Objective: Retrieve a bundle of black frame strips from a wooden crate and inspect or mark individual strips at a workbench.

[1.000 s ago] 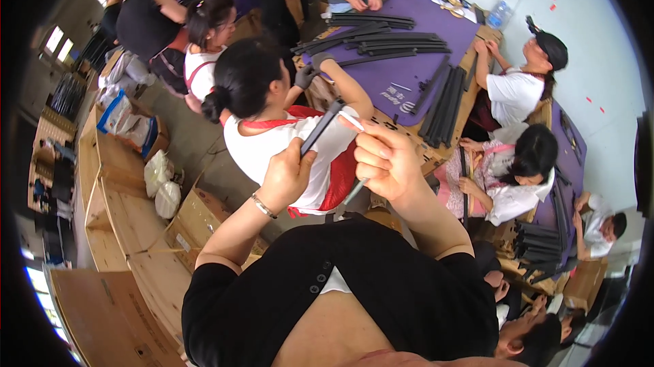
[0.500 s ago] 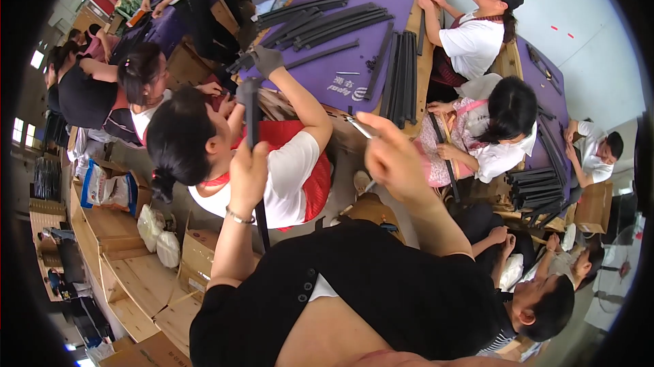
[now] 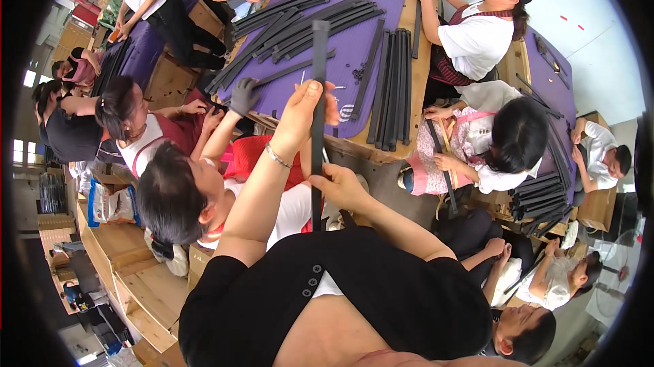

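A long, flat black strip (image 3: pixel 319 60) stands upright in front of my chest. My left hand (image 3: pixel 306 111) is closed around its upper half, with the thumb on top and the fingers partly behind the strip. Lower down, my right hand (image 3: pixel 343 188) is closed beside the strip, its thumb against the strip's edge. A thin silver tool (image 3: pixel 325 154) shows just above the right hand's fingers; most of it is hidden.
Ahead, a purple-covered table (image 3: pixel 279 74) bears many black strips (image 3: pixel 320 23). Close in front, a co-worker (image 3: pixel 174 193) in a red apron reaches out with a grey-gloved hand (image 3: pixel 244 96). Another person (image 3: pixel 501 132) sits at the right. Wooden crates (image 3: pixel 146 278) stand at left.
The strip has moved right to my body's middle, held higher by my left hand. My right hand has come down and left to the strip's lower part. The gloved co-worker has drawn back leftward.
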